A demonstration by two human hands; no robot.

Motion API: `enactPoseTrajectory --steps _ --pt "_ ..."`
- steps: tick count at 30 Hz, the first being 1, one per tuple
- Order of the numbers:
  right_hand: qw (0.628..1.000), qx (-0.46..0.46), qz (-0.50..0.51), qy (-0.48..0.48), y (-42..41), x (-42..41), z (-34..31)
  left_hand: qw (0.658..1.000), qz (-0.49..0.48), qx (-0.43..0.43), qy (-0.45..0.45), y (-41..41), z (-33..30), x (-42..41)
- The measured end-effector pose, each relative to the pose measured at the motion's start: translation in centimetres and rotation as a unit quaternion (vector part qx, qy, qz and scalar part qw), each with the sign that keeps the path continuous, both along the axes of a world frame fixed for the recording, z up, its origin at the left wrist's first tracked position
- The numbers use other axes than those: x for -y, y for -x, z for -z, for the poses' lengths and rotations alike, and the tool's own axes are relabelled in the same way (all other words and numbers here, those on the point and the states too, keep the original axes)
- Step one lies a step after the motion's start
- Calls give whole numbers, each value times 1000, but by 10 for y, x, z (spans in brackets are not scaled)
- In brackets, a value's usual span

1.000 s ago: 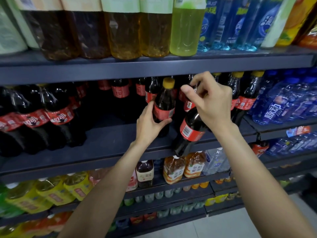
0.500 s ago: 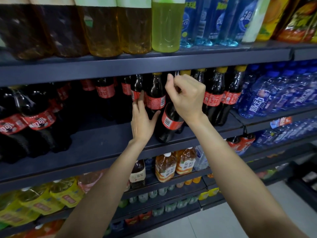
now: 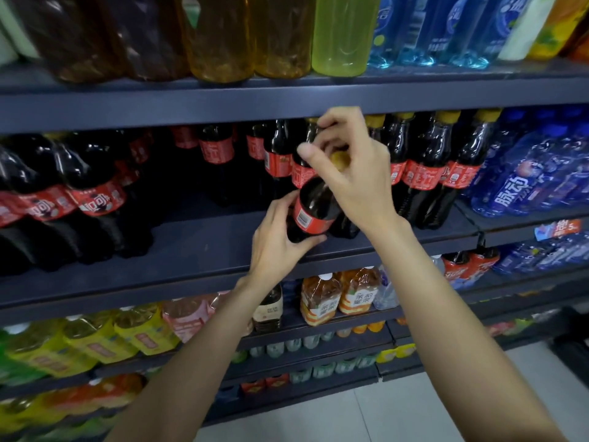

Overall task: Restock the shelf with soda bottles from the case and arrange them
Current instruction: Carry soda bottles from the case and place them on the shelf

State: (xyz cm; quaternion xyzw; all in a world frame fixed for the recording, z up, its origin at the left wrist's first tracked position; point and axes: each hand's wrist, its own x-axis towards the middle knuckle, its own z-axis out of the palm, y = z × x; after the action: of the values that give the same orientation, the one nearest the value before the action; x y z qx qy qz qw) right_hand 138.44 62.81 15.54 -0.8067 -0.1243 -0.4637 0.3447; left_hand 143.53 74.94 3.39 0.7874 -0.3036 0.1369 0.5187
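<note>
Shelf (image 3: 223,237): one held bottle (image 3: 314,208), two hands

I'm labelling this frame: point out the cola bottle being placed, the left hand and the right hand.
cola bottle (image 3: 310,215), head view, on its red label.
left hand (image 3: 276,247), head view, on the back of the hand.
right hand (image 3: 357,180), head view, on the back of the hand.

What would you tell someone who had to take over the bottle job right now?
Right hand grips the yellow cap of a tilted soda bottle. Left hand holds its lower body. Its base is at the middle shelf, in front of the row of soda bottles.
Done: many bottles stand there already.
Left: stand this one upright and line it up. The case is not in view.
</note>
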Motion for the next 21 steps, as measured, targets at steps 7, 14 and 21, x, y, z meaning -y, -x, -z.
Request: enactPoseTrajectory --steps 7,14,21 --pt "976 -215 30 30 -5 -14 65 994 -61 -61 61 -25 2 -34" --pt "971 -201 129 32 -38 -27 64 990 -82 -96 59 -42 -8 -21" --pt "970 -181 150 66 -41 -31 68 994 -70 -75 23 -50 -2 -18"
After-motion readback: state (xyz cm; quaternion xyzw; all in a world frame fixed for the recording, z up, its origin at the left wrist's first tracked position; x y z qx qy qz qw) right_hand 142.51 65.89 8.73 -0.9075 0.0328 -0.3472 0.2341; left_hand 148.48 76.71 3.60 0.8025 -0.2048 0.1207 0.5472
